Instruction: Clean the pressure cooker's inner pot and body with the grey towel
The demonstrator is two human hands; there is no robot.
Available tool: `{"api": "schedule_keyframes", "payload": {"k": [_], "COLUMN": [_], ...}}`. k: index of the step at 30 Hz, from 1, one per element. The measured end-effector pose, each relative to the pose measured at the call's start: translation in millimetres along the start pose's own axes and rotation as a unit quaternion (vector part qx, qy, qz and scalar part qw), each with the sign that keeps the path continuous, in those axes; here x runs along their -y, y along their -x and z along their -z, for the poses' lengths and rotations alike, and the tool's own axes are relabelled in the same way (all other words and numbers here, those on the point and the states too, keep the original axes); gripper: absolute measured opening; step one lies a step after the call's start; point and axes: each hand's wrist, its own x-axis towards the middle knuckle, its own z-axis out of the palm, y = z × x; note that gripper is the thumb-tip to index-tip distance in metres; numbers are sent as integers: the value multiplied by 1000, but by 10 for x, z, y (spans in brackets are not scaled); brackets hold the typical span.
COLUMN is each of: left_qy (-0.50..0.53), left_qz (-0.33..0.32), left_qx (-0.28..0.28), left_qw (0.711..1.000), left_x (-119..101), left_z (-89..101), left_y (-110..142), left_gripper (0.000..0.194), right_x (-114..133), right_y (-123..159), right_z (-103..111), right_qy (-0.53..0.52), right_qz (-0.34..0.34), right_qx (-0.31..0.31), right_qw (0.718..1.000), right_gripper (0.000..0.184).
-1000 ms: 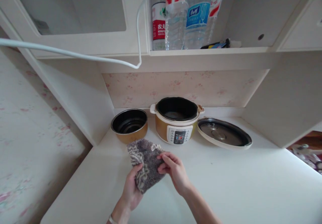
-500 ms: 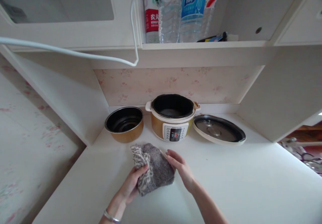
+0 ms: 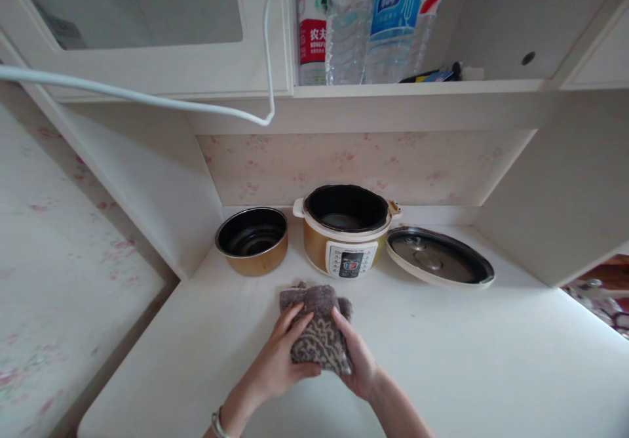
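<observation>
A folded grey-brown cloth (image 3: 322, 339) with a pale swirl pattern is held between both hands above the white counter. My left hand (image 3: 282, 356) grips its left side, fingers across the top and thumb at the near edge. On the right side, my right hand (image 3: 358, 353) is closed round the cloth with the thumb on top; its other fingers are hidden underneath. Just beyond the cloth stands a gold and white electric cooker (image 3: 351, 258), lidless, its dark inside showing. Left of it sits a gold inner pot (image 3: 258, 264), black inside.
The cooker's lid (image 3: 442, 261) lies upside down right of the cooker. Plastic bottles (image 3: 396, 25) stand on the cupboard shelf above. A white cable (image 3: 147, 103) hangs across the upper left. Side panels (image 3: 540, 195) border the white counter (image 3: 466, 366).
The cloth has been turned and folded smaller, its patterned side now facing up. My right hand has closed on it. The view has shifted slightly left.
</observation>
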Motion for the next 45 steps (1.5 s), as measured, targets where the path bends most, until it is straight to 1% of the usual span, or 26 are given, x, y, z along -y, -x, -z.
{"api": "schedule_keyframes", "payload": {"k": [3, 5, 8, 10, 11, 12, 14, 15, 16, 17, 18, 19, 21, 23, 24, 25, 26, 28, 30, 33, 35, 37, 39, 40, 42, 45], "left_qy": [-11, 15, 75, 141, 194, 259, 391, 438, 467, 483, 491, 496, 497, 480, 464, 444, 423, 388, 369, 369, 367, 339, 287, 257, 197, 126], "left_qz": [-13, -5, 72, 125, 140, 150, 160, 171, 188, 207, 225, 241, 255, 261, 264, 264, 261, 248, 248, 280, 293, 293, 279, 271, 247, 200], "left_qx": [-33, -88, -207, -250, -246, -222, -143, -103, -75, -61, -62, -70, -101, -140, -160, -178, -192, -202, -192, -157, -132, -127, -144, -156, -180, -195], "left_qw": [999, 996, 973, 950, 939, 928, 895, 876, 861, 848, 839, 831, 823, 826, 830, 838, 846, 864, 875, 872, 873, 885, 905, 915, 931, 952], "left_x": [123, 147, 147, 128, 109, 85, 25, -3, -24, -33, -28, -7, 76, 190, 249, 303, 349, 408, 419, 370, 324, 287, 259, 249, 232, 241], "left_z": [-50, -59, -36, -12, -2, 6, 21, 30, 40, 51, 65, 78, 104, 123, 128, 131, 130, 122, 108, 93, 97, 120, 162, 190, 260, 410], "left_y": [33, 24, 2, 16, 34, 57, 105, 126, 142, 153, 160, 165, 172, 185, 195, 207, 218, 240, 252, 255, 251, 241, 221, 206, 170, 130], "left_gripper": [56, 52, 48, 48, 49, 50, 50, 51, 52, 52, 52, 51, 48, 43, 41, 40, 39, 39, 39, 37, 37, 42, 49, 51, 52, 48], "right_x": [-42, -42, 2, 66, 106, 149, 223, 242, 245, 229, 196, 152, 57, -14, -38, -56, -73, -121, -194, -290, -283, -192, -34, 59, 245, 455], "right_y": [-15, -24, -19, 9, 33, 61, 120, 143, 159, 164, 159, 143, 94, 42, 24, 15, 18, 62, 151, 327, 437, 516, 553, 555, 531, 436], "right_z": [51, 68, 68, 37, 8, -30, -117, -154, -178, -184, -170, -135, -19, 124, 193, 256, 314, 413, 506, 682, 840, 1010, 1146, 1186, 1191, 1051], "right_qy": [13, 28, 103, 224, 299, 375, 492, 526, 543, 549, 545, 532, 463, 326, 243, 162, 93, 10, -12, 10, 39, 96, 203, 271, 415, 604], "right_qz": [-1, 25, 89, 137, 164, 190, 226, 233, 232, 223, 208, 193, 179, 205, 228, 251, 271, 294, 285, 236, 225, 239, 273, 294, 340, 374], "right_qx": [-22, -32, -59, -66, -57, -34, 51, 96, 130, 143, 132, 98, -3, -111, -162, -210, -253, -318, -349, -358, -363, -401, -443, -449, -418, -322], "right_qw": [1000, 999, 989, 963, 938, 907, 839, 812, 796, 793, 801, 819, 868, 916, 929, 931, 924, 902, 893, 903, 903, 879, 830, 799, 733, 626], "right_gripper": [46, 47, 49, 48, 46, 43, 34, 31, 30, 30, 32, 35, 40, 44, 47, 49, 52, 52, 50, 52, 54, 58, 63, 63, 55, 47]}}
